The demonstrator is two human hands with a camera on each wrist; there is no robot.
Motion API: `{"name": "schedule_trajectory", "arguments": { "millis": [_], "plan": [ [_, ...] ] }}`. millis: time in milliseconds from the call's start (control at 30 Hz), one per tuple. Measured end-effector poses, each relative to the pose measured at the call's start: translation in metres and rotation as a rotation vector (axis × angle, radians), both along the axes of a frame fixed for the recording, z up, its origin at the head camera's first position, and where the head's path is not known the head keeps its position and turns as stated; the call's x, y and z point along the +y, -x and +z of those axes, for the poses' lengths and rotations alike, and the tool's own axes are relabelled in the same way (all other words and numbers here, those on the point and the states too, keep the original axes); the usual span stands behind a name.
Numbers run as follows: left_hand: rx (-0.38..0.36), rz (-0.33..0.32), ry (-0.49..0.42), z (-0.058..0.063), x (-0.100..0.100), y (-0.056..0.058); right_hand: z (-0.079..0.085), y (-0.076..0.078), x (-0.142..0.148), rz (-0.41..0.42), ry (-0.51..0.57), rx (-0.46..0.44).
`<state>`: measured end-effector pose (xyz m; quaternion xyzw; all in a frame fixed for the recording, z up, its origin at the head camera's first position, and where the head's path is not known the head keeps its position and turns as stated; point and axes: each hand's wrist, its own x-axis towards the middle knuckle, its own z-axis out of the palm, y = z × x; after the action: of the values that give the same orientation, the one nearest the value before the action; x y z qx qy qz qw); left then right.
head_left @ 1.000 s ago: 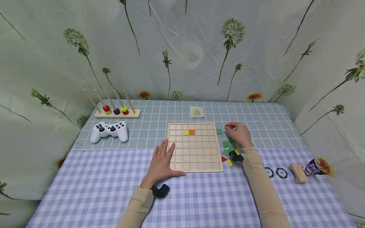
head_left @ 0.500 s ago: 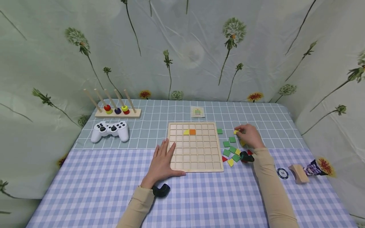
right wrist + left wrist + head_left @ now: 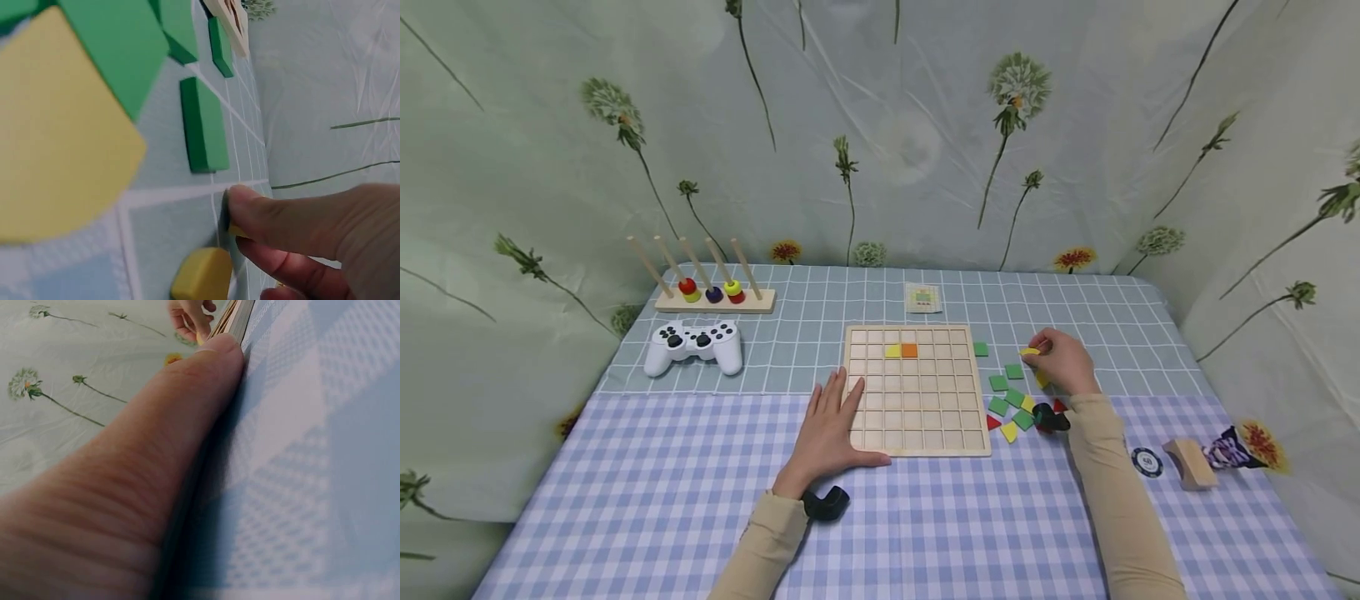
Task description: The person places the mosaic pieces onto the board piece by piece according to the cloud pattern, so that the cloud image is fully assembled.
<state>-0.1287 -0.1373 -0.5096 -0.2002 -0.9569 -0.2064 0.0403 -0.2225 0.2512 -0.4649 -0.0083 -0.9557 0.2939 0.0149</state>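
Observation:
A wooden grid board [image 3: 917, 408] lies in the middle of the table, with a yellow tile [image 3: 892, 352] and an orange square tile [image 3: 909, 351] side by side in its upper cells. My left hand [image 3: 827, 429] rests spread along the board's left edge, its thumb by the near edge. Right of the board, my right hand [image 3: 1063, 363] pinches a small yellow tile [image 3: 1030, 352] between thumb and fingers. The right wrist view shows it mostly covered by the fingertips. Several green tiles [image 3: 1014, 372] and a yellow tile with a rounded edge [image 3: 56, 137] lie nearby.
A pattern card [image 3: 922, 297] lies beyond the board. On the left are a white game controller [image 3: 694, 344] and a peg stand with beads [image 3: 715, 307]. At right lie a poker chip [image 3: 1147, 462], a wooden arch block [image 3: 1191, 464] and a purple packet [image 3: 1231, 450].
My right hand has moved right, away from the green tiles beside the board, and has taken hold of a yellow tile. My left hand stays on the board's edge.

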Motion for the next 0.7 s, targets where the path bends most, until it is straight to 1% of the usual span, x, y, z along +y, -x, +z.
{"name": "schedule_trajectory", "arguments": {
  "millis": [167,333,433,600,700],
  "plan": [
    [0.005,-0.005,0.000,-0.001,0.000,-0.001,-0.001,-0.004,-0.003,-0.034,0.018,0.055],
    [-0.004,-0.005,0.004,0.000,0.000,-0.001,-0.002,-0.005,-0.014,-0.035,0.115,0.082],
    [-0.007,-0.002,0.004,0.001,0.000,-0.001,-0.003,-0.002,-0.024,-0.008,0.158,0.095],
    [-0.010,-0.001,0.003,0.001,0.000,-0.001,-0.003,0.006,-0.044,0.064,0.224,0.133],
    [-0.013,0.001,-0.001,0.000,0.000,0.000,0.000,0.009,-0.059,0.089,0.275,0.126]
  ]
}}
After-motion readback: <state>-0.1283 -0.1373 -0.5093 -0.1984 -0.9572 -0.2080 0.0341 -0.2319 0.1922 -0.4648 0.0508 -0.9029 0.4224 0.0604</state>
